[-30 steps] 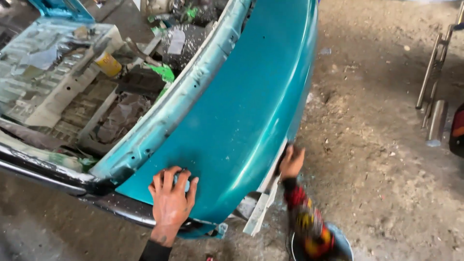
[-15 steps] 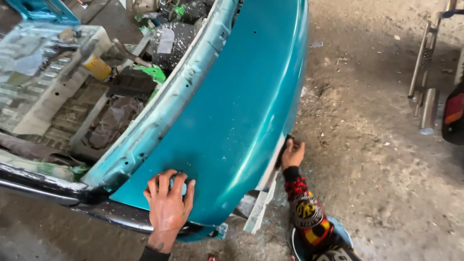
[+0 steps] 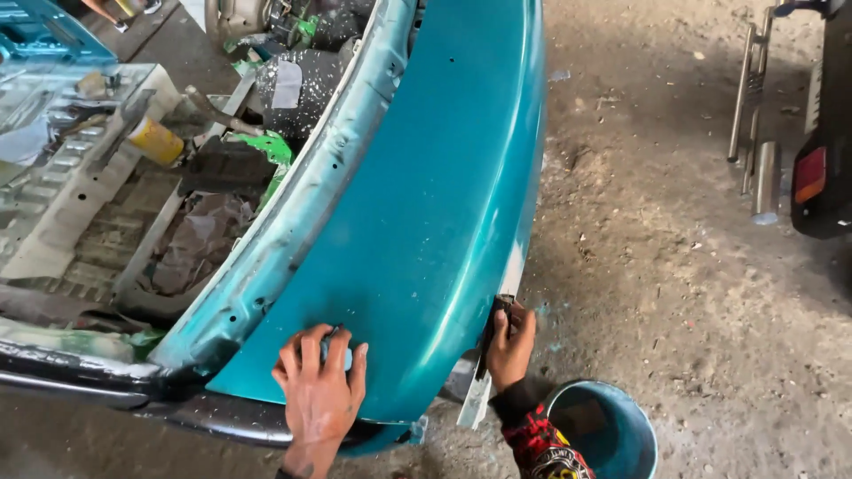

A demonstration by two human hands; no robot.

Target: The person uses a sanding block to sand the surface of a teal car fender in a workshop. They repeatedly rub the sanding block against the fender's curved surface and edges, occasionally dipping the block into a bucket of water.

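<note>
Teal-painted curved metal car body panel [image 3: 426,222] lies under both hands: the left hand [image 3: 318,390] spreads flat on its lower face, fingers open over a small pale pad, while the right hand [image 3: 509,344] curls around a dark sanding strip [image 3: 491,333] against the panel's edge. A blue round bucket [image 3: 612,435] stands just beside, on the dusty concrete floor [image 3: 674,293].

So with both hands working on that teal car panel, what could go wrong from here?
The right hand presses a dark sheet against the teal panel's lower edge; bare fingers could get cut if that metal edge is sharp. The blue bucket sits right by that arm, so an elbow might tip it. The left hand lies flat on the glossy surface and might slip.
</note>
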